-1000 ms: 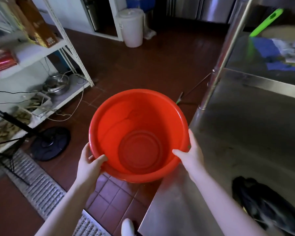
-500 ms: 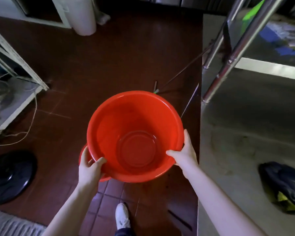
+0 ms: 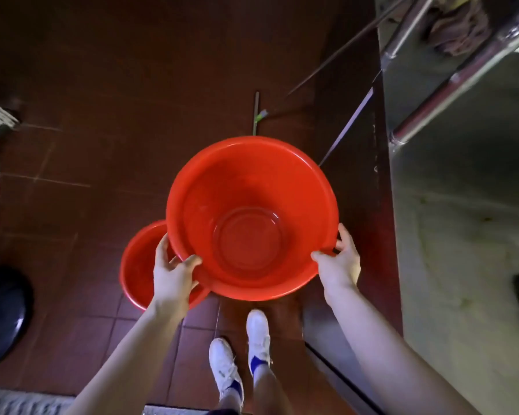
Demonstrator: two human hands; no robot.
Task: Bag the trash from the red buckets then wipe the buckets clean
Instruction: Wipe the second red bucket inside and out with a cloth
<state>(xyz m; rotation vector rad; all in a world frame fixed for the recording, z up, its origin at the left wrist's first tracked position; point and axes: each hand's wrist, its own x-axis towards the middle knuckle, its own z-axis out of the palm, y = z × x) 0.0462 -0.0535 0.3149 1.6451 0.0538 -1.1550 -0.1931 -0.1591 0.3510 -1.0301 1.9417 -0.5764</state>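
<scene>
The left hand (image 3: 171,274) holds the rim of the big round red plastic bucket (image 3: 252,187) at about 8 o'clock, with the thumb inside and the fingers under the lip. The right hand (image 3: 339,265) holds the rim at about 4 o'clock the same way. The bucket is up in the air over the dark red tile floor (image 3: 102,115), and it looks empty inside.

Both hands hold only the thin lip. If the lip is wet, the bucket may slip and fall on the white shoes (image 3: 225,366) at 6 o'clock.

A second red plastic bucket (image 3: 138,265) sits lower, at 8 o'clock, partly hidden. I cannot tell if the two touch. Set down crooked on it, the top bucket may tip or get stuck.

The shiny steel table (image 3: 462,235) is near at 3 o'clock, and a swing that way may bang it. The thin long poles (image 3: 348,127) at 1 o'clock may get knocked over.
</scene>
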